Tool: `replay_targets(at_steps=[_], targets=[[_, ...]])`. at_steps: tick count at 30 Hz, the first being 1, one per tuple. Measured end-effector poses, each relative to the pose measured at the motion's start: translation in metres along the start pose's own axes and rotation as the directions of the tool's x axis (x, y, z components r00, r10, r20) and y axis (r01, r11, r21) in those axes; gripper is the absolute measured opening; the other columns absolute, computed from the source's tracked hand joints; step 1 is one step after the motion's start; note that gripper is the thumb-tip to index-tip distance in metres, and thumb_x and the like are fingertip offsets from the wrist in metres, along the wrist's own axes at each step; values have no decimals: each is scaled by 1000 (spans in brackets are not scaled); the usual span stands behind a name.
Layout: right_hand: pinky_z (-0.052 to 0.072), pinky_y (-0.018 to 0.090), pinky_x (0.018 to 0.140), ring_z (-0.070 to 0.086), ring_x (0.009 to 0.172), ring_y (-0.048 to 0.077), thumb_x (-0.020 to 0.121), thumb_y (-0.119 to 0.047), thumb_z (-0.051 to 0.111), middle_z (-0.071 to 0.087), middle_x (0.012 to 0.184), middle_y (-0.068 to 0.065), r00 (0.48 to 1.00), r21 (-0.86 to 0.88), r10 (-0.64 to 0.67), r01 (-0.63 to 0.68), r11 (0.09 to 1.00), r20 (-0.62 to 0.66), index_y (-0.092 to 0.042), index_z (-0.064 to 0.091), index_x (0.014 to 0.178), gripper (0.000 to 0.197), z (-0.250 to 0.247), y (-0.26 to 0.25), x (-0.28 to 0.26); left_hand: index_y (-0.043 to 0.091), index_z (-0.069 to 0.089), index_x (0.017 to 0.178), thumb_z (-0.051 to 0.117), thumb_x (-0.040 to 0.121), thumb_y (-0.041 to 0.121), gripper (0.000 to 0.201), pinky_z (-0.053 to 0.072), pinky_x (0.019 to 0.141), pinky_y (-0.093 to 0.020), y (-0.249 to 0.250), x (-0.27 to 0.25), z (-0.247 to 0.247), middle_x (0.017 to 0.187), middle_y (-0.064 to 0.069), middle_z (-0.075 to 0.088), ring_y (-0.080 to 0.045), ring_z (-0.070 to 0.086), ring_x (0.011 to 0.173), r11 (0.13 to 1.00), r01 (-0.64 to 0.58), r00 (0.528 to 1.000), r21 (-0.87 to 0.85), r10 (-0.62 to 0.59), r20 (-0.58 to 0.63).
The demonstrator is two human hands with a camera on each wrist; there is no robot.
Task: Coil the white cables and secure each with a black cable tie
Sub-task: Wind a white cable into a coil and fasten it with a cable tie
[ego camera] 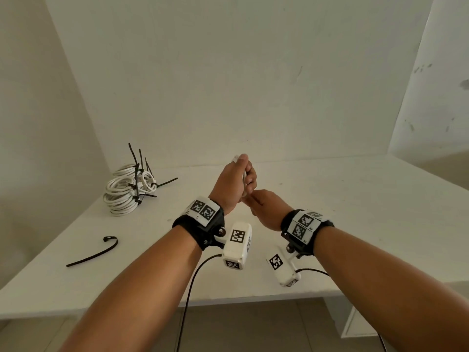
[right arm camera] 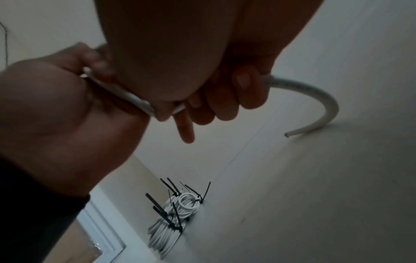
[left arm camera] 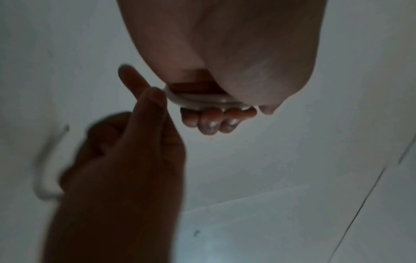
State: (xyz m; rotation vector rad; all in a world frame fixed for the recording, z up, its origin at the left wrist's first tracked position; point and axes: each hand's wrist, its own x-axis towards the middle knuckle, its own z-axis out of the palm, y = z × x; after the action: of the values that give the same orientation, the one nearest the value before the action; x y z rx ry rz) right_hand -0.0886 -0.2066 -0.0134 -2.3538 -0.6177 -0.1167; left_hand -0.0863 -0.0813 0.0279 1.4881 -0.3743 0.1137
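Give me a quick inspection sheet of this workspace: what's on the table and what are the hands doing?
Surface: white table, against white walls.
Job's things: pile of tied coils at far left; loose black tie near the front edge.
Clutter: nothing seen.
Hands: left hand grips a small white coil; right hand holds the cable's free tail.
Cables: black camera leads hang from the wrists.
Surroundings: tiled floor below.

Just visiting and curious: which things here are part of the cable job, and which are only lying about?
Part of the job:
white cable, held by left hand and right hand
black tie
tied coils

Lying about:
white table
wrist cameras
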Motion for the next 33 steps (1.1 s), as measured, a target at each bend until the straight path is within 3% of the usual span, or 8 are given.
replay_targets(at_steps=[4, 8, 13, 16, 21, 24, 28, 33], targets=[[52, 34, 69, 60, 67, 17, 105, -35, 35, 66, 82, 4, 996, -175, -4, 21, 984, 94, -10, 62, 100, 38, 6, 3, 3, 11, 36, 79, 33, 104, 33, 34, 31, 52, -29, -15, 3, -9, 56, 3, 36, -15, 34, 50, 954, -32, 996, 298, 56, -69], [56, 44, 77, 64, 75, 24, 105, -35, 35, 65, 84, 5, 985, -306, -9, 62, 950, 173, -10, 62, 103, 37, 10, -1, 2, 12, 34, 75, 36, 104, 36, 38, 32, 50, -29, -30, 6, -21, 51, 8, 36, -11, 33, 45, 907, 22, 993, 421, 28, -111], [55, 40, 82, 65, 84, 19, 102, -33, 39, 69, 98, 1, 963, -370, -42, 142, 918, 265, -18, 65, 113, 32, -2, -10, 0, 16, 43, 73, 29, 102, 49, 47, 42, 67, -37, -41, 3, -33, 61, 1, 49, -17, 48, 57, 763, 78, 997, 642, -54, -58], [53, 31, 81, 62, 84, 13, 100, -29, 49, 69, 100, -3, 952, -334, -94, 193, 922, 292, -20, 68, 113, 26, -19, -17, -1, 14, 40, 63, 13, 103, 52, 61, 36, 60, -30, -31, -6, -29, 54, -1, 46, -15, 43, 51, 685, 83, 980, 724, -189, 67], [41, 15, 63, 54, 62, 0, 92, -28, 65, 62, 73, -17, 971, -222, -132, 175, 959, 197, -22, 75, 97, 12, -45, -20, 4, 22, 40, 65, 6, 70, 90, 76, 24, 48, -25, -29, -13, -26, 60, 1, 30, -13, 25, 50, 815, 170, 894, 554, -364, 262], [48, 17, 64, 60, 65, 1, 84, -29, 76, 68, 72, -12, 984, -61, -157, 162, 985, 86, -28, 73, 81, 4, -60, -17, 8, 20, 46, 85, 9, 72, 88, 79, 27, 45, -21, -27, -14, -26, 63, 2, 30, -12, 25, 52, 836, 194, 862, 514, -395, 318], [56, 32, 78, 69, 82, 16, 84, -24, 76, 75, 84, -4, 986, 95, -164, 162, 982, 12, -23, 77, 89, 5, -72, -6, 10, 19, 31, 63, 53, 81, 64, 53, 21, 43, -22, -22, -18, -23, 54, 0, 26, -14, 19, 46, 873, 163, 869, 461, -348, 353], [35, 24, 53, 40, 57, 19, 87, -22, 74, 58, 59, -4, 990, 390, -78, 117, 913, -114, -22, 79, 88, 5, -70, 8, 11, 22, 28, 60, 41, 95, 48, 45, 15, 37, -17, -4, -20, -18, 52, 6, 20, -8, 14, 40, 955, 275, 868, 113, -297, 397]])
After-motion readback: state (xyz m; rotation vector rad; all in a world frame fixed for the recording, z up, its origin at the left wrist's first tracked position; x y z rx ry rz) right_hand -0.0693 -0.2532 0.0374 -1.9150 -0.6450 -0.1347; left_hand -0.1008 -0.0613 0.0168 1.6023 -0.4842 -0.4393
